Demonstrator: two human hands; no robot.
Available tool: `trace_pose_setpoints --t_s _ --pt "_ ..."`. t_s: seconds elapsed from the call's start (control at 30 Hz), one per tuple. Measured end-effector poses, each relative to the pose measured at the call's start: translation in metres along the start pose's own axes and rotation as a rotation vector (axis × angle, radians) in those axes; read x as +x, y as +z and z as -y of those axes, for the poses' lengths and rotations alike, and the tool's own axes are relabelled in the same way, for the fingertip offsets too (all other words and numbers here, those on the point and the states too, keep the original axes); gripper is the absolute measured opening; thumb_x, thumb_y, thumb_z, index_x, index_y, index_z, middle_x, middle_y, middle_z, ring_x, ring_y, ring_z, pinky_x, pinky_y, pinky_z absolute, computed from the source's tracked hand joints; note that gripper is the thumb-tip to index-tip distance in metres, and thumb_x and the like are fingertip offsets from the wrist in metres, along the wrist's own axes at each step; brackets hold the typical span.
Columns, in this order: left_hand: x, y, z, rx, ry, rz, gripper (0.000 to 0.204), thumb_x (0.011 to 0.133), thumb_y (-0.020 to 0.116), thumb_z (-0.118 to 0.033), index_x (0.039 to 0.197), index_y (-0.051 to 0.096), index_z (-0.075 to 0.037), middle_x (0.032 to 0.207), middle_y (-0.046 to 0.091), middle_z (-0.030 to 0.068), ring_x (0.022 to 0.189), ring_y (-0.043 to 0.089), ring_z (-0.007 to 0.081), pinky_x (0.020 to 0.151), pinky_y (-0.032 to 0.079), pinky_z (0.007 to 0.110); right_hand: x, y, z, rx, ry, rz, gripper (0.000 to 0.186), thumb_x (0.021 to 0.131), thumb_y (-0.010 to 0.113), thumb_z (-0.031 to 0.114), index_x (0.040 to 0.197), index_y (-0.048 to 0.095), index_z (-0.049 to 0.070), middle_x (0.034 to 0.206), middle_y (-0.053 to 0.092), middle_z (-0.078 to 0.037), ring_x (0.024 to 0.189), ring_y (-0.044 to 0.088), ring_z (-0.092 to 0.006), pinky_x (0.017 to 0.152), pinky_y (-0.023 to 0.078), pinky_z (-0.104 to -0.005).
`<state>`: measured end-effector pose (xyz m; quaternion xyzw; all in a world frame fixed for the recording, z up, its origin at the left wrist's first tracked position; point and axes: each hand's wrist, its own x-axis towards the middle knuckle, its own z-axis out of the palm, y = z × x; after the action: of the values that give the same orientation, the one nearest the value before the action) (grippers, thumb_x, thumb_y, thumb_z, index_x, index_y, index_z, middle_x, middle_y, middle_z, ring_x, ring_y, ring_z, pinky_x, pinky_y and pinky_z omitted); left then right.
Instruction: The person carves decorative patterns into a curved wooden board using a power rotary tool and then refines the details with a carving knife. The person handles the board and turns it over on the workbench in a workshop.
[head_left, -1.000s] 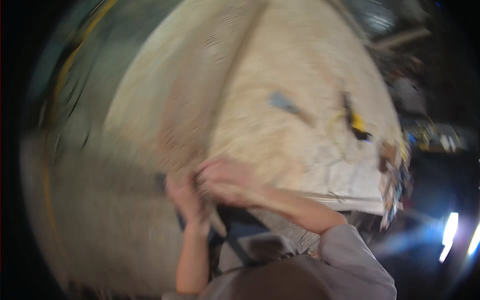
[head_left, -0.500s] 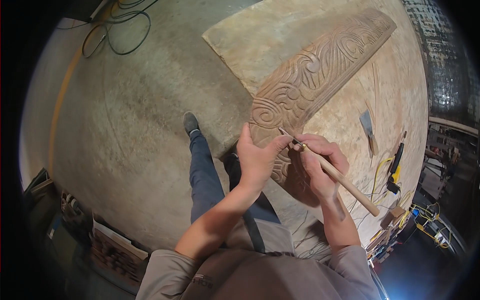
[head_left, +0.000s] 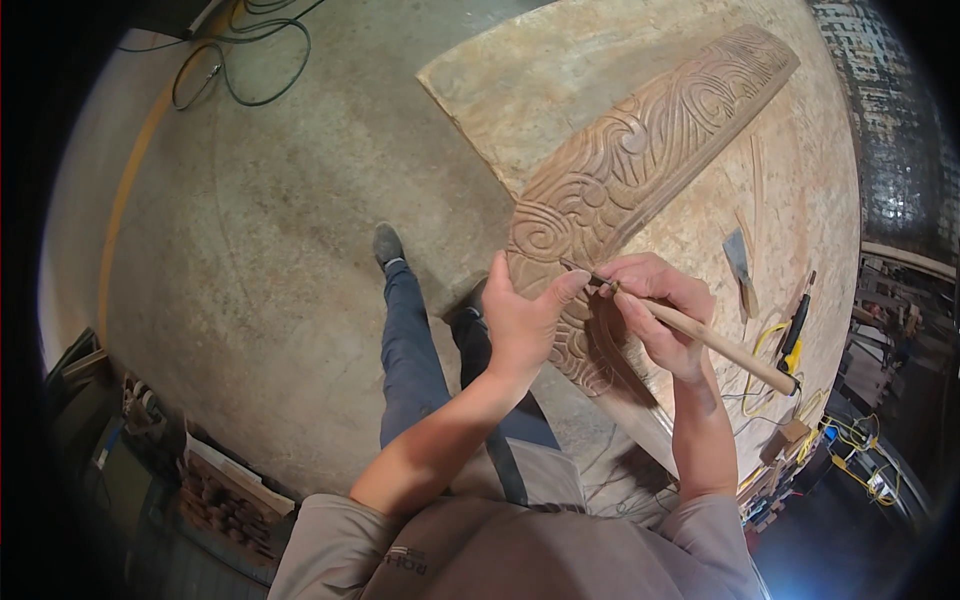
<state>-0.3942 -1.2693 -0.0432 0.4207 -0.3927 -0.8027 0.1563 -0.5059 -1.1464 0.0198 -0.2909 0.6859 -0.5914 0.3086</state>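
Observation:
A curved brown wooden board (head_left: 640, 140), carved in relief with scrolls and wave lines, lies on the work table and overhangs its near edge. My left hand (head_left: 525, 315) grips the board's left edge, its thumb on top by the blade of a carving chisel (head_left: 735, 355). The right hand (head_left: 668, 310) is closed round that chisel where blade meets handle. Its long pale wooden handle sticks out to the lower right. The narrow blade's tip touches the carving just below a spiral. Part of the blade is hidden by my fingers.
On the pale table (head_left: 480, 85), right of the board, lie a flat scraper (head_left: 740, 270) and a black-and-yellow corded tool (head_left: 797, 325). A small wooden block (head_left: 788, 440) and yellow cords are at the lower right. A black hose (head_left: 245, 75) coils on the floor at upper left.
My right hand has shifted a little to the right, and the chisel's handle end has swung right and farther away. The tip stays near the same spot. My left hand keeps its grip.

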Motion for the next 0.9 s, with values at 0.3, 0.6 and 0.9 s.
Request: trace_pose_setpoints --t_s 0.3,0.6,0.9 --pt "0.016 -0.015 -0.04 0.308 -0.085 0.216 0.045 0.089 0.081 -0.016 0.121 0.055 0.003 0.109 0.069 0.0104 0.097 0.065 0.0146 0.086 0.053 0.03 -0.038 0.059 0.027 -0.05 -0.118 -0.615 0.024 0.1 0.054 0.008 0.116 0.063 -0.006 0.11 0.07 -0.02 0.101 0.069 -0.0301 0.099 0.052 -0.0445" --pt "0.107 -0.003 -0.123 1.024 0.781 0.862 0.054 0.073 0.085 -0.013 0.12 0.06 -0.006 0.117 0.061 0.0108 0.103 0.06 0.027 0.088 0.05 0.04 -0.036 0.116 0.018 -0.307 -0.034 -0.966 0.014 0.086 0.067 -0.003 0.1 0.067 -0.003 0.092 0.072 -0.018 0.086 0.071 -0.0314 0.078 0.057 -0.0359" --pt "0.162 0.112 -0.146 1.224 1.153 2.123 0.094 0.05 0.093 -0.036 0.137 0.06 -0.017 0.143 0.054 0.0066 0.142 0.042 0.0336 0.121 0.032 0.053 0.02 0.216 0.023 -0.411 0.154 -1.506 0.029 0.082 0.068 -0.002 0.111 0.066 -0.002 0.089 0.069 -0.018 0.072 0.067 -0.0302 0.064 0.055 -0.0353"
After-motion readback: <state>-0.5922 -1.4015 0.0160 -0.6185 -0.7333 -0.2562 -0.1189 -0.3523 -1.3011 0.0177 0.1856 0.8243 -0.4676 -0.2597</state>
